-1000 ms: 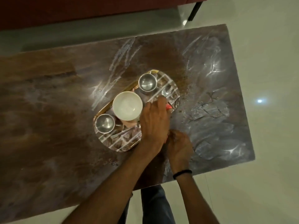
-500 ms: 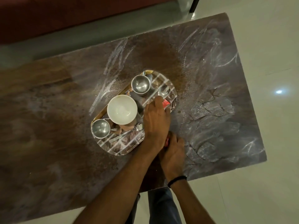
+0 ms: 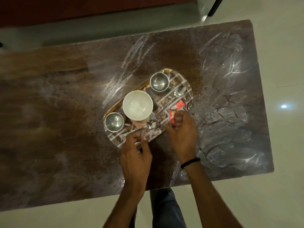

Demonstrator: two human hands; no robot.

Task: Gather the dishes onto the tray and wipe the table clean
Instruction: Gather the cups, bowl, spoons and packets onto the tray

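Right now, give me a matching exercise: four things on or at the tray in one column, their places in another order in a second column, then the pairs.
1. round white ceramic bowl
2. red paper sachet
3. second red sachet
4. small steel cup with a handle

A. far end of the oval patterned tray
B. in the right hand's grip
C. tray's middle
D. lying loose beside the long steel spoon

Pairs: 1-C, 2-D, 3-B, 4-A

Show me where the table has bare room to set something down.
The table is bare left of the tray, and right of it beyond the right hand. The tray itself is crowded: white bowl, two steel cups, two spoons, red packets.
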